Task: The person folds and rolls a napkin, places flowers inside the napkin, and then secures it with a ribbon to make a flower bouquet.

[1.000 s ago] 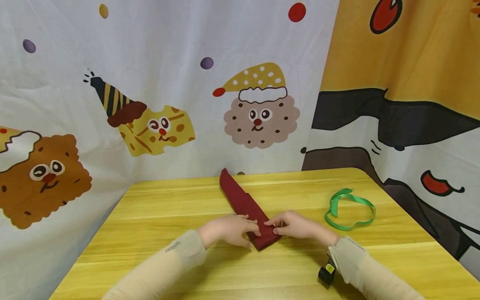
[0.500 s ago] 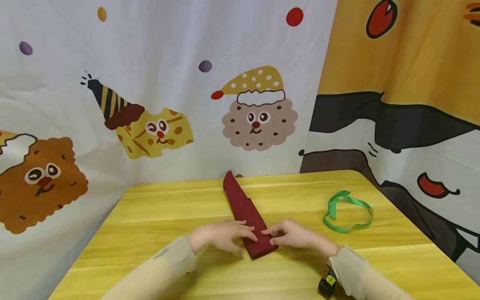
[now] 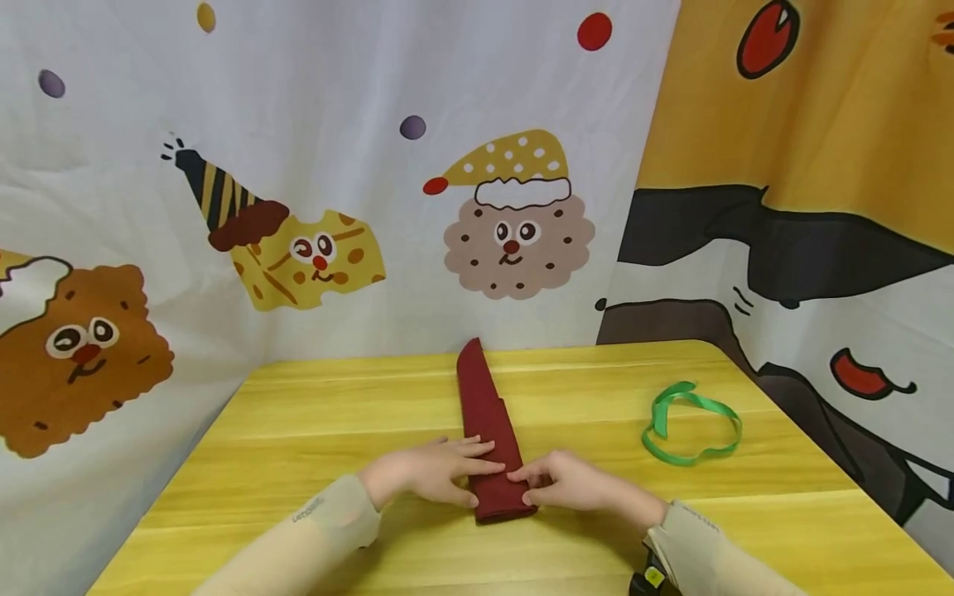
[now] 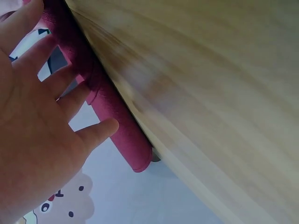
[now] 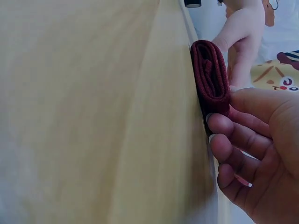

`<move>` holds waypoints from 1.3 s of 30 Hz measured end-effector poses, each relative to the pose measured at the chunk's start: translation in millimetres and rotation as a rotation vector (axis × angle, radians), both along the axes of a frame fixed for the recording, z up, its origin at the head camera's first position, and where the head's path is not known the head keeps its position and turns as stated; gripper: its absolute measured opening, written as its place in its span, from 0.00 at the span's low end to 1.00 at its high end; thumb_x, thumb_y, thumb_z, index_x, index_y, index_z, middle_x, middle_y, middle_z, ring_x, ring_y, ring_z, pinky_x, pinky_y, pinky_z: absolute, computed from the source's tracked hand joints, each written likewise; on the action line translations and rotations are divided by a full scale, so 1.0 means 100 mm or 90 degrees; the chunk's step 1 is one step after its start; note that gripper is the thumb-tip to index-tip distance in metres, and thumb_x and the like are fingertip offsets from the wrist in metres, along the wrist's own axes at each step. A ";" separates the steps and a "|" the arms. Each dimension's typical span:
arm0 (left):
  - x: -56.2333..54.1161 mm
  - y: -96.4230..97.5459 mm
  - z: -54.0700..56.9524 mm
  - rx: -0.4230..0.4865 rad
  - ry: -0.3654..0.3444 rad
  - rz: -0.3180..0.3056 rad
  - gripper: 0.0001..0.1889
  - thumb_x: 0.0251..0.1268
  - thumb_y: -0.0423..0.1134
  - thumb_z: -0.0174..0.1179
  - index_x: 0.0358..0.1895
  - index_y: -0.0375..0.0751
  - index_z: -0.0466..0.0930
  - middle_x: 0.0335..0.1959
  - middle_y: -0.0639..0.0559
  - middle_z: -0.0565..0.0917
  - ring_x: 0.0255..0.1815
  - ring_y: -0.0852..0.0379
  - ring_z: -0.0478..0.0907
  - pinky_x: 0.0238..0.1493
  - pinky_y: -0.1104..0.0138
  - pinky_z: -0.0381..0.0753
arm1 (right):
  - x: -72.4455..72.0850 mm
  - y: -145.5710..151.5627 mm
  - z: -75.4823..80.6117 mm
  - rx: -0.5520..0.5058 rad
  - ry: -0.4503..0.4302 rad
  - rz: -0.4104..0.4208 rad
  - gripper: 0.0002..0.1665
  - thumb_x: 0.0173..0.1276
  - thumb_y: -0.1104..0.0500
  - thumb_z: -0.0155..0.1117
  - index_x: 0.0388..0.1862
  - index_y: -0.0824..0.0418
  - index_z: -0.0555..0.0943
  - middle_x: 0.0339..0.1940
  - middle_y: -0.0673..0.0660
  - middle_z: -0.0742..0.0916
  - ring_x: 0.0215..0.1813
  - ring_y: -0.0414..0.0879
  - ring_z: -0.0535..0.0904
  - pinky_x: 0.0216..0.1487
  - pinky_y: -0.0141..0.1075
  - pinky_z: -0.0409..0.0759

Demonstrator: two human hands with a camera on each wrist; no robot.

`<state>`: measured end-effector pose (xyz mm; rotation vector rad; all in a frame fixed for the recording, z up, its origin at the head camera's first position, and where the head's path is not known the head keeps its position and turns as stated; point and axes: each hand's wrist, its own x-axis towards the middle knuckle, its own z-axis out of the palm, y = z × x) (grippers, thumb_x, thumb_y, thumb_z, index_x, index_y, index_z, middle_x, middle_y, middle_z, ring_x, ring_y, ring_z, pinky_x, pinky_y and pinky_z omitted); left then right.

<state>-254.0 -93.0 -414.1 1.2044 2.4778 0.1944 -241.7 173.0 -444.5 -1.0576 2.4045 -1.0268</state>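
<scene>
A dark red cloth [image 3: 488, 406], folded flat into a long tapering strip, lies on the wooden table with its narrow tip toward the back edge. My left hand [image 3: 440, 472] rests on its left side with straight, spread fingers; the left wrist view shows that hand [image 4: 42, 121] beside the cloth [image 4: 124, 135]. At the near right edge my right hand [image 3: 570, 484] pinches the cloth between thumb and curled fingers. In the right wrist view, the layered end of the cloth [image 5: 210, 77] faces the camera, next to the right hand [image 5: 261, 140].
A green ribbon [image 3: 726, 451] lies in a loose loop on the right of the table [image 3: 313, 414]. A curtain [image 3: 335, 124] printed with cartoon figures hangs behind the table. A small black device [image 3: 647, 579] sits under the right sleeve.
Both hands have turned the cloth: its near end has swung left and closer, its tip right, so it points more straight away. The left hand has shifted left. The ribbon stays put.
</scene>
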 end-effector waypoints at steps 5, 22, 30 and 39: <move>0.00 -0.01 0.02 0.008 0.007 -0.012 0.30 0.69 0.54 0.56 0.74 0.62 0.62 0.77 0.54 0.54 0.77 0.50 0.46 0.68 0.42 0.53 | 0.02 -0.02 0.00 -0.007 0.003 0.001 0.20 0.66 0.59 0.67 0.56 0.64 0.82 0.25 0.41 0.83 0.24 0.31 0.71 0.25 0.27 0.70; 0.04 -0.02 0.03 0.009 0.006 -0.031 0.30 0.67 0.53 0.58 0.72 0.62 0.65 0.76 0.55 0.55 0.77 0.51 0.48 0.68 0.42 0.55 | 0.07 -0.03 0.03 -0.010 0.023 0.055 0.19 0.66 0.58 0.67 0.54 0.65 0.83 0.24 0.40 0.83 0.22 0.29 0.71 0.23 0.25 0.69; 0.07 0.00 0.06 0.003 0.001 -0.030 0.30 0.67 0.52 0.59 0.72 0.61 0.65 0.76 0.55 0.56 0.77 0.50 0.48 0.69 0.44 0.54 | 0.08 -0.03 0.06 -0.006 0.028 0.069 0.19 0.65 0.59 0.68 0.54 0.65 0.83 0.24 0.40 0.83 0.23 0.29 0.72 0.24 0.25 0.71; 0.08 0.00 0.09 0.005 -0.007 -0.027 0.30 0.67 0.51 0.59 0.72 0.59 0.66 0.76 0.54 0.58 0.76 0.50 0.49 0.70 0.48 0.54 | 0.05 -0.02 0.07 0.017 -0.002 0.068 0.19 0.66 0.57 0.66 0.55 0.60 0.82 0.22 0.41 0.82 0.23 0.30 0.70 0.26 0.25 0.70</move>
